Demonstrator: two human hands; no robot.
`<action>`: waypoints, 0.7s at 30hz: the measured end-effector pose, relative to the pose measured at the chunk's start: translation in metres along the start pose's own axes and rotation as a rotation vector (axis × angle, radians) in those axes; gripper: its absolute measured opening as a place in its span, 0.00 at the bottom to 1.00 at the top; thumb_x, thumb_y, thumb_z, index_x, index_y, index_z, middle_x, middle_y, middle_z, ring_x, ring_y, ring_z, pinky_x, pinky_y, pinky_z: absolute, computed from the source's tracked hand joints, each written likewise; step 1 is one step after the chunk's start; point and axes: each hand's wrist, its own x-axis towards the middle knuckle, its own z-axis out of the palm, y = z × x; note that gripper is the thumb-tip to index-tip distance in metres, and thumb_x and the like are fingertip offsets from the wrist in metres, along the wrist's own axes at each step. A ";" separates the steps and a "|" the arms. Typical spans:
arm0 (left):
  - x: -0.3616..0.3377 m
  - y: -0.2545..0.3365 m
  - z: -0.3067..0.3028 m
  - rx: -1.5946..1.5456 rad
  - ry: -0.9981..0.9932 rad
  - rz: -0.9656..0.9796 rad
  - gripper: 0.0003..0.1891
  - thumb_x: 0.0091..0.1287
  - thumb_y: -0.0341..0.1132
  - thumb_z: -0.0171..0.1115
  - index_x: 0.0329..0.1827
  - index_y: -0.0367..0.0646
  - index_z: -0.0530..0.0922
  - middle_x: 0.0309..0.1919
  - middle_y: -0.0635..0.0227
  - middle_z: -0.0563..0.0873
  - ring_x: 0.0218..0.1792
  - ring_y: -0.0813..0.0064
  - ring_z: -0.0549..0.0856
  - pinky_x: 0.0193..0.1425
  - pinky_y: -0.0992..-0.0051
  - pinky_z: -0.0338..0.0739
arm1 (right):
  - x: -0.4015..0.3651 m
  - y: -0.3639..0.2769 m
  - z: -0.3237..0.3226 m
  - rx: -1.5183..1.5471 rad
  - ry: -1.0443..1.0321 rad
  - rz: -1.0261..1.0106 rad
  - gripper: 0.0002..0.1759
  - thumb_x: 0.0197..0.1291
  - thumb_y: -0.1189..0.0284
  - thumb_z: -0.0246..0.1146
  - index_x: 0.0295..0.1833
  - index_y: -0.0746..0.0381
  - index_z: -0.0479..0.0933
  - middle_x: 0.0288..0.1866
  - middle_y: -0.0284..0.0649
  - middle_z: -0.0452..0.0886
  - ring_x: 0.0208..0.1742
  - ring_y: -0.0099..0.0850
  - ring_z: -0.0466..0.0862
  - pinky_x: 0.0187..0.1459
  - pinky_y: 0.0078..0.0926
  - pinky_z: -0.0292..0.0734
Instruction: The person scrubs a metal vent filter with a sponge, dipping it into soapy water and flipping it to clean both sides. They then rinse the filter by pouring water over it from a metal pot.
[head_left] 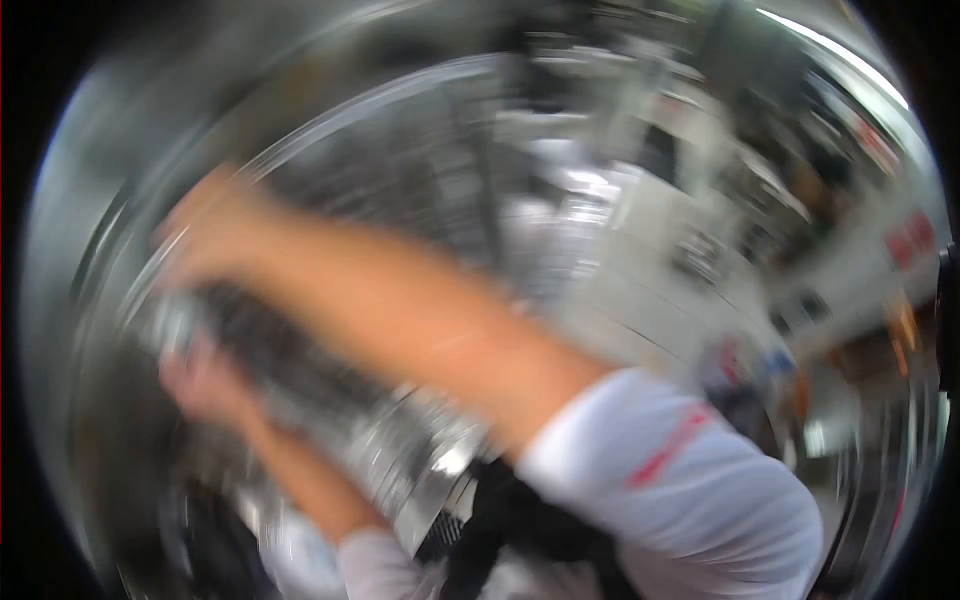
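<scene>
The whole view is smeared by motion. My right hand (215, 225), at the end of a long bare forearm with a white short sleeve, reaches to the upper left, by a shiny metal edge (150, 270). Its fingers are too blurred to read. Below it is my left hand (205, 380), beside a small pale, shiny thing (180, 318); whether it holds this I cannot make out. Behind my right forearm lies a wide grey metal surface with a grid-like or ribbed pattern (390, 150), perhaps a rack.
Crumpled-looking shiny material (430, 440) is near my body, under the right forearm. To the right are a pale tiled floor (640, 270), a white counter or unit (860, 270) with red marks, and blurred metal equipment (590, 200).
</scene>
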 end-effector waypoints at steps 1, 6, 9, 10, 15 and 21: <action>-0.029 -0.031 0.011 -0.051 0.045 0.044 0.12 0.66 0.37 0.67 0.42 0.35 0.79 0.29 0.57 0.86 0.26 0.62 0.82 0.31 0.62 0.79 | 0.000 0.000 -0.003 -0.097 -0.057 0.037 0.32 0.52 0.37 0.58 0.46 0.51 0.88 0.47 0.41 0.88 0.58 0.40 0.83 0.59 0.46 0.71; -0.242 -0.231 0.041 0.406 -0.241 -0.016 0.16 0.70 0.43 0.60 0.46 0.37 0.76 0.35 0.47 0.85 0.33 0.42 0.83 0.37 0.53 0.76 | 0.043 0.019 0.043 -0.076 -0.025 0.008 0.41 0.52 0.28 0.55 0.50 0.53 0.87 0.47 0.37 0.88 0.53 0.37 0.84 0.52 0.40 0.71; -0.309 -0.247 0.026 0.330 -0.361 -0.075 0.16 0.70 0.43 0.59 0.45 0.37 0.76 0.35 0.48 0.85 0.34 0.43 0.83 0.36 0.54 0.76 | 0.030 0.013 0.043 -0.151 -0.038 0.008 0.41 0.52 0.27 0.55 0.51 0.51 0.86 0.48 0.35 0.88 0.53 0.32 0.85 0.49 0.37 0.70; -0.308 -0.247 0.027 0.291 -0.353 -0.068 0.16 0.71 0.44 0.59 0.45 0.37 0.76 0.34 0.48 0.85 0.34 0.43 0.83 0.36 0.54 0.77 | 0.031 0.017 0.045 -0.161 -0.034 0.010 0.41 0.52 0.27 0.55 0.51 0.51 0.86 0.48 0.35 0.88 0.53 0.32 0.85 0.49 0.37 0.70; -0.131 -0.158 0.027 0.209 -0.134 -0.016 0.18 0.73 0.48 0.59 0.43 0.38 0.77 0.33 0.51 0.85 0.34 0.48 0.85 0.36 0.56 0.78 | 0.029 0.010 0.037 -0.123 -0.044 0.021 0.40 0.52 0.28 0.55 0.50 0.51 0.86 0.48 0.35 0.88 0.53 0.33 0.85 0.50 0.35 0.70; 0.063 -0.011 0.039 -0.005 0.281 0.232 0.17 0.69 0.49 0.64 0.42 0.43 0.78 0.36 0.59 0.87 0.35 0.53 0.86 0.39 0.55 0.78 | 0.030 0.013 0.040 -0.172 -0.007 0.051 0.39 0.52 0.28 0.56 0.48 0.51 0.87 0.45 0.35 0.88 0.51 0.32 0.86 0.49 0.34 0.70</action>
